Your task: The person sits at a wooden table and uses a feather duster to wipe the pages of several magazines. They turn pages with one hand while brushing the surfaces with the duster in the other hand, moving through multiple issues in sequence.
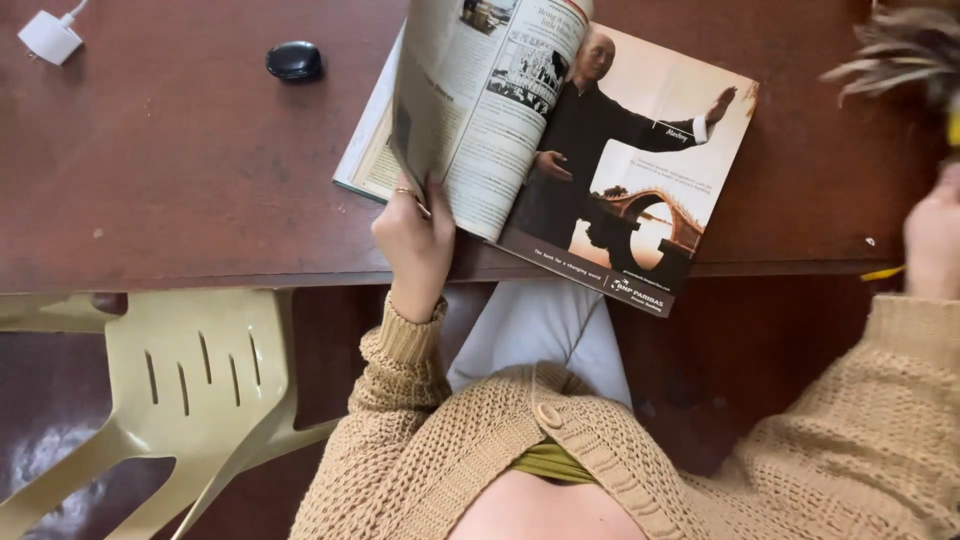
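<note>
Lifting a page clear of the magazine [640,170], my left hand [415,240] pinches its edge; my right hand [935,235], right of it, grips a feather duster [900,50].

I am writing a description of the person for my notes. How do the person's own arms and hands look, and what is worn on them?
Both arms wear a tan, loosely knitted cardigan with ribbed cuffs at the wrists. The left hand is bare, with a thin ring on one of its fingers. The right hand is bare too; no ring or watch shows.
</note>
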